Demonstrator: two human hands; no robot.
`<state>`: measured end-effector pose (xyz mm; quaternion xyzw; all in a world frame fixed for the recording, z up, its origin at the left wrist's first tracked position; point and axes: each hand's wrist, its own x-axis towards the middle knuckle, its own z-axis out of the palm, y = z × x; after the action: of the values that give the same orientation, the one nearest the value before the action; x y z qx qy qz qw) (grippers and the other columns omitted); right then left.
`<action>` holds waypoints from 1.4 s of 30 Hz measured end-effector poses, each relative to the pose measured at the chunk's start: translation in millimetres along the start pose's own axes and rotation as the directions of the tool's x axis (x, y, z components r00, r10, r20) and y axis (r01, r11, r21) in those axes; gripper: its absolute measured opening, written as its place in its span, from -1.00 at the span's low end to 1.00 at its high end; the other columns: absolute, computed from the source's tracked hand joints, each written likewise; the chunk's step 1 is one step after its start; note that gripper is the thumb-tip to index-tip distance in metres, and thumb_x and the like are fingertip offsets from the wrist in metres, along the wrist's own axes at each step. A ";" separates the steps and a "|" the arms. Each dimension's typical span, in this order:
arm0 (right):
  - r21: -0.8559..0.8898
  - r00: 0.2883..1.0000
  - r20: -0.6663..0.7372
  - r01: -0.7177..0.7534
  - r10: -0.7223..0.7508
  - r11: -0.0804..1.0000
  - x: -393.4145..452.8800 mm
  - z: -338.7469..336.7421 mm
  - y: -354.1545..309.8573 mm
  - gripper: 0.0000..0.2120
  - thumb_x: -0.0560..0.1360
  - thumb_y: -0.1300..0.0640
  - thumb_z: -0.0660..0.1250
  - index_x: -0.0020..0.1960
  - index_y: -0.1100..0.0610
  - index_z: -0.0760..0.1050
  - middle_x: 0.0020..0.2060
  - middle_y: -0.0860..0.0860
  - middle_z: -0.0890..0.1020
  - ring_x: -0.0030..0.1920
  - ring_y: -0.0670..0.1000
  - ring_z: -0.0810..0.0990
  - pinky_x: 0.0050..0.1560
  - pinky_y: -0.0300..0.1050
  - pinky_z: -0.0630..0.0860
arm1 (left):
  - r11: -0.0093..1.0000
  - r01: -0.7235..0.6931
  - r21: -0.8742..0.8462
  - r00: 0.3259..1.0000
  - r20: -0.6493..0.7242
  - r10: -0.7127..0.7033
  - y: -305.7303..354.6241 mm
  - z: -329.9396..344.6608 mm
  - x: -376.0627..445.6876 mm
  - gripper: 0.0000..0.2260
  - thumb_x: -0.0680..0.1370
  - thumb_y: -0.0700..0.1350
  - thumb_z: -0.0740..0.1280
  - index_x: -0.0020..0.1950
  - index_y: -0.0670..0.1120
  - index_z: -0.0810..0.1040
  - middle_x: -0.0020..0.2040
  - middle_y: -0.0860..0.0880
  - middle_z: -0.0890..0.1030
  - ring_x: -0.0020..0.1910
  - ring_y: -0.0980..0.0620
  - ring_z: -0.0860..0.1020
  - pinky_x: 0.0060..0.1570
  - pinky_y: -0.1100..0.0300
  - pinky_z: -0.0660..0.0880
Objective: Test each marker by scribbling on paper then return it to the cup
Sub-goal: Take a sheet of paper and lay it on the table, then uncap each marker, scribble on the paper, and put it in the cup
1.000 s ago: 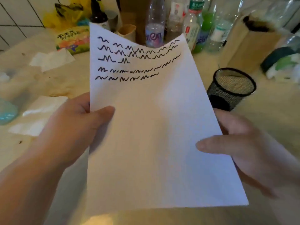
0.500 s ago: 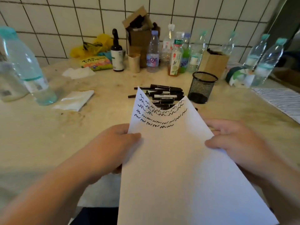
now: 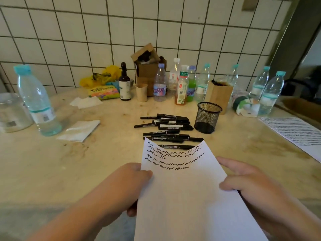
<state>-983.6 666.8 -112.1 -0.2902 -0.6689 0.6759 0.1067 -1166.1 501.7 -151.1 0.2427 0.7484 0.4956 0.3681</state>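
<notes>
Paper (image 3: 187,197) held off the table (image 3: 52,171) by both hands. Left hand (image 3: 128,185) pinches left edge, thumb on top, fingers under. Right hand (image 3: 246,185) pinches right edge the same way. Scribble rows on the far end. Markers (image 3: 166,129) piled beyond it, beside the cup (image 3: 207,118), which stands upright.

A sheet of paper (image 3: 187,197), scribbled with black lines near its far edge, is held above the worktop (image 3: 52,167) by the left hand (image 3: 128,186) and right hand (image 3: 248,185). Black markers (image 3: 166,129) are piled beyond it, beside a mesh cup (image 3: 207,117).
</notes>
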 end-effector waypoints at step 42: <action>-0.796 0.979 -0.173 -0.075 -0.107 0.600 130.4 -53.4 34.5 -0.62 0.46 0.10 0.49 0.01 -0.39 0.52 -0.46 -0.14 0.46 -0.50 -0.12 0.36 -0.31 -0.08 0.32 | 0.497 -0.228 0.838 0.887 -0.033 0.461 28.7 -57.5 183.3 -0.69 0.54 0.06 0.33 0.27 0.08 0.55 0.13 0.10 0.50 0.11 0.06 0.48 0.14 0.09 0.49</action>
<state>-1052.1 778.4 -174.6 -0.3682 -0.8884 0.2712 0.0392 -1323.7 614.0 -168.0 0.4644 0.8660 0.1851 0.0087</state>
